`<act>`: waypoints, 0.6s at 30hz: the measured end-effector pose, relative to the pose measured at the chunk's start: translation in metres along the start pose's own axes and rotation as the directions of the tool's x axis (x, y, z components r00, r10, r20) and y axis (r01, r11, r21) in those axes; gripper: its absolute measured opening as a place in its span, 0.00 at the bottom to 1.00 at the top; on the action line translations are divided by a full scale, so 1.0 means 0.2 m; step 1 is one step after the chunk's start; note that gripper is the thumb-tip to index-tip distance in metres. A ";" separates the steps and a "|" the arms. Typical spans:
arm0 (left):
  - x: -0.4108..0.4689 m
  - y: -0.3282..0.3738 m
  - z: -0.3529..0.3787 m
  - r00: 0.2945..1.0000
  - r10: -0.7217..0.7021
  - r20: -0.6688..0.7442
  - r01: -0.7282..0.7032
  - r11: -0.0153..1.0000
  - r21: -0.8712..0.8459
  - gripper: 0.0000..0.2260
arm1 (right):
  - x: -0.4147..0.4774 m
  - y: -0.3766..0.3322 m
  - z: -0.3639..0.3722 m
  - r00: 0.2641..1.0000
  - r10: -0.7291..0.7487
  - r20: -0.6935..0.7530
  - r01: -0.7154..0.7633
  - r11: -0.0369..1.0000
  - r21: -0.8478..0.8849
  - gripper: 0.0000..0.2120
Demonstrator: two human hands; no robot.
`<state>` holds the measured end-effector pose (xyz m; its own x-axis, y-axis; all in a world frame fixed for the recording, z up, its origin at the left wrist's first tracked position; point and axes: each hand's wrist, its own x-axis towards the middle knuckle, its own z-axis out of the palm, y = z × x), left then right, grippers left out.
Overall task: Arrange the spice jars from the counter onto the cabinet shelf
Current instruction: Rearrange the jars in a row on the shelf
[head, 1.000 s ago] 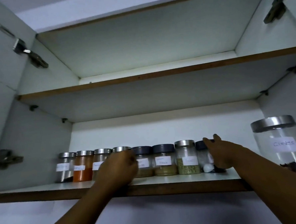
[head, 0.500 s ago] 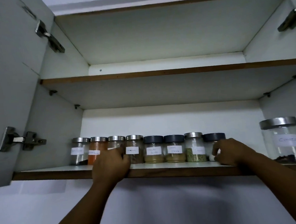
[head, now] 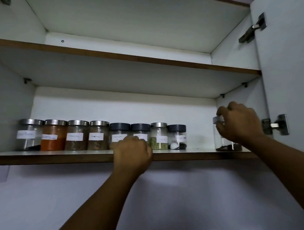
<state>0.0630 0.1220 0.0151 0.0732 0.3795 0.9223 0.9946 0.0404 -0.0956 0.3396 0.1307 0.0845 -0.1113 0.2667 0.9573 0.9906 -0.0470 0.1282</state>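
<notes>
A row of several labelled spice jars stands on the lower cabinet shelf (head: 43, 158), from a clear steel-lidded jar (head: 28, 134) and an orange-filled jar (head: 53, 138) at the left to a dark-lidded jar (head: 177, 136) at the right. My left hand (head: 132, 153) is a closed fist at the shelf's front edge, in front of two dark-lidded jars (head: 120, 132), hiding their lower parts. A larger clear jar (head: 226, 144) with dark spice at its bottom stands apart at the far right. My right hand (head: 240, 122) is closed around its top and covers most of its lid.
The upper shelf (head: 126, 57) holds nothing I can see. The open right door (head: 289, 71) with its hinge (head: 274, 126) stands just beside my right hand. A bare stretch of shelf (head: 201, 150) lies between the row and the large jar.
My right hand left the last small jar and went right to the large jar. My left hand slid right along the shelf edge. The view swung to the right.
</notes>
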 end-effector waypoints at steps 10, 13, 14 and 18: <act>0.01 0.48 0.04 0.999 0.022 -0.044 -0.028 0.987 -0.155 0.18 | -0.05 0.22 0.21 0.911 0.144 0.386 -0.300 0.875 0.381 0.32; 0.05 0.61 0.06 0.998 0.001 -0.067 -0.011 0.990 -0.144 0.18 | 0.04 0.22 0.31 0.910 0.090 0.404 -0.265 0.876 0.403 0.28; 0.07 0.66 0.06 0.996 -0.009 -0.092 -0.004 0.990 -0.142 0.18 | 0.07 0.23 0.35 0.913 0.064 0.404 -0.248 0.873 0.421 0.27; 0.10 0.72 0.08 0.988 -0.008 -0.156 -0.011 0.993 -0.118 0.19 | 0.17 0.28 0.48 0.894 -0.006 0.448 -0.196 0.894 0.403 0.23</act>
<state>0.2064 0.1498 0.0143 0.0759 0.2302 0.9702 0.9955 -0.0728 -0.0606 0.3982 0.2301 0.0992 -0.0704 0.6704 0.7386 0.9394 0.2937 -0.1771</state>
